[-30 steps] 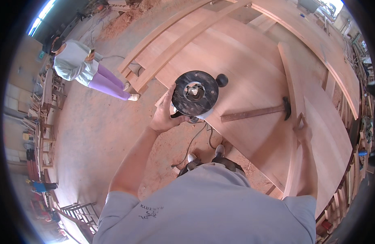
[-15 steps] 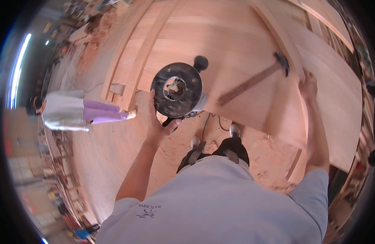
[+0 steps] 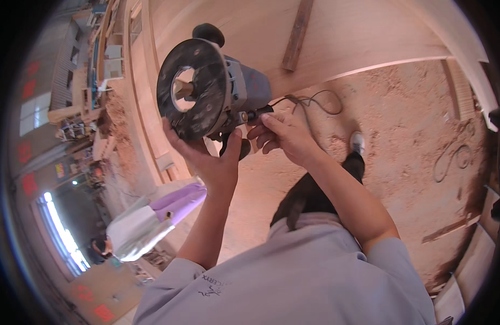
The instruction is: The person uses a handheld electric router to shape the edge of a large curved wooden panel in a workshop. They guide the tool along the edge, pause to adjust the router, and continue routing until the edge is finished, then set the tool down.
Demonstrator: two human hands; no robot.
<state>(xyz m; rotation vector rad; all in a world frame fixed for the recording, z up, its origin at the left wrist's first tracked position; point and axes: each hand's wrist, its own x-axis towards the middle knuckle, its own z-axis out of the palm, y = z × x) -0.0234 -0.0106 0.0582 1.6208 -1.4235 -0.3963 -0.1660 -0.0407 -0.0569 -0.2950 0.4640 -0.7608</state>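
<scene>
At the router [image 3: 218,89] — right hand [image 3: 291,136] newly arrived, left hand [image 3: 211,163] still gripping

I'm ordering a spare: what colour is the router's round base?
The base is black with pale marks, clearest in the head view.

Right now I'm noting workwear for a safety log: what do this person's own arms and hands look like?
The left hand and right hand are bare, with no gloves. The forearms are uncovered, and no watch shows. The grey shirt has short, plain sleeves; a small dark print marks its chest, on the wearer's left.
</scene>
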